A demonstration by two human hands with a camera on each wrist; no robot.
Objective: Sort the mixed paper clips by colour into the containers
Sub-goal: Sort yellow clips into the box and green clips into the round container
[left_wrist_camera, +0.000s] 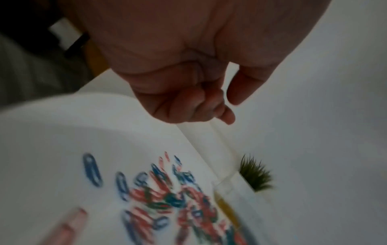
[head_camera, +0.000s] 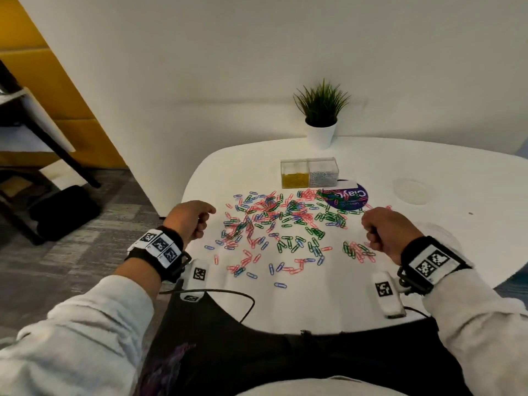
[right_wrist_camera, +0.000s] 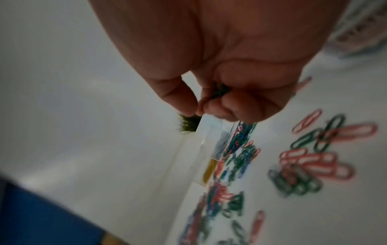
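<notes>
Paper clips (head_camera: 281, 224), thin glossy loops in red, green and blue, lie scattered across your smooth white desk (head_camera: 443, 201). Your right hand (head_camera: 384, 232) curls its fingers (right_wrist_camera: 217, 106) around green clips (right_wrist_camera: 218, 90), mostly hidden. Your left hand (head_camera: 188, 220) is curled with nothing visible inside. Far behind stands a clear plastic box (head_camera: 309, 172).

Bare bench (head_camera: 285, 304) lies on the near side of the paper clips (head_camera: 285, 224) — open passage there. Beyond the paper clips, the clear box (head_camera: 309, 172) and potted plant (head_camera: 321, 115) block the way; right of them the bench is bare.
</notes>
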